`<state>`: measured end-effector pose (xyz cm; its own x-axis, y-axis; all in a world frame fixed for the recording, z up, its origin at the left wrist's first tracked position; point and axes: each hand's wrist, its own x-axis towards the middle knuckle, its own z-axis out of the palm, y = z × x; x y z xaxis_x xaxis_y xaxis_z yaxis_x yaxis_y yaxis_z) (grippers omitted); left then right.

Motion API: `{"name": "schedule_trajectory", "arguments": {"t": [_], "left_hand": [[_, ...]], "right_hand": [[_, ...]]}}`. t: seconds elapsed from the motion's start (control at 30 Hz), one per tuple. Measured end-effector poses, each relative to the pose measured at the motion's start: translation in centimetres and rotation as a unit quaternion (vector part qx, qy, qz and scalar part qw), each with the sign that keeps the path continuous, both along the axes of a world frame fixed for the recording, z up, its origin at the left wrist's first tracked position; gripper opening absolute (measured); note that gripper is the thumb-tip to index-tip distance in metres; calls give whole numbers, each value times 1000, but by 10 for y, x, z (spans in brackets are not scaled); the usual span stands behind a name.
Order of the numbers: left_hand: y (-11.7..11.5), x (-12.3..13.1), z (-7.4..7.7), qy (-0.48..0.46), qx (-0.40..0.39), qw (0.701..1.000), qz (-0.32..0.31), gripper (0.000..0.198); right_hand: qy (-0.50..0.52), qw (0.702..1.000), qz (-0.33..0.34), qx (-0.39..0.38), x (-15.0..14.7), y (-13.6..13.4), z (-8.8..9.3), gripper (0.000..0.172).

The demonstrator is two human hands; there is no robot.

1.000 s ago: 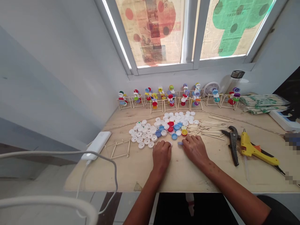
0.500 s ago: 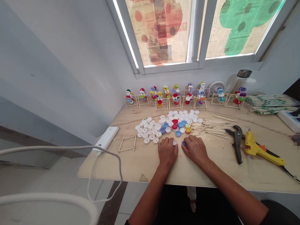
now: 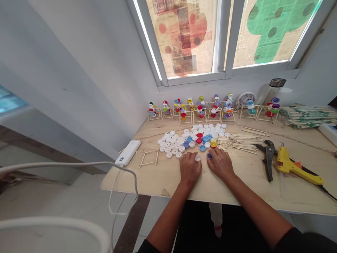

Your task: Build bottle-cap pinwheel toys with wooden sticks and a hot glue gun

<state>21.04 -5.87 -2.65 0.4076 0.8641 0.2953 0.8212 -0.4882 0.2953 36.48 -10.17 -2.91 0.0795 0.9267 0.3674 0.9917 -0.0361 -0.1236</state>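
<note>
My left hand (image 3: 189, 169) rests on the table with its fingers closed on a white bottle cap (image 3: 198, 158) at the thumb side. A dark blue bottle cap (image 3: 209, 155) is pinched in my right hand (image 3: 221, 163), close beside the left one. The two caps are apart from each other. Just beyond my hands lies a spread of mostly white bottle caps (image 3: 174, 143), with a red cap (image 3: 199, 135), some blue caps and a yellow one among them. Thin wooden sticks (image 3: 246, 142) lie in a pile beyond my right hand.
A square stick frame (image 3: 149, 158) and a white power bank (image 3: 129, 152) with a cable lie left. Black cutters (image 3: 269, 160) and a yellow glue gun (image 3: 292, 165) lie right. Along the wall stand several stick-and-cap models (image 3: 200, 110), a small fan (image 3: 246, 99) and a bottle (image 3: 275, 89).
The camera view has shifted, so the table's things appear slightly farther right. Both hands stay close together on the table with their caps.
</note>
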Motion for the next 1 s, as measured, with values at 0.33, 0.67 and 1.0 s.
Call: {"name": "schedule_trajectory", "arguments": {"t": [0.33, 0.67, 1.0], "left_hand": [[41, -32, 11, 5, 48, 989, 139, 28], [36, -21, 6, -10, 82, 994, 75, 24], [13, -3, -6, -5, 85, 988, -128, 25]], "right_hand": [[19, 1000, 11, 13, 1, 1, -1, 24], [35, 999, 15, 18, 1, 4, -5, 22], [69, 996, 39, 38, 1, 4, -7, 24]]}}
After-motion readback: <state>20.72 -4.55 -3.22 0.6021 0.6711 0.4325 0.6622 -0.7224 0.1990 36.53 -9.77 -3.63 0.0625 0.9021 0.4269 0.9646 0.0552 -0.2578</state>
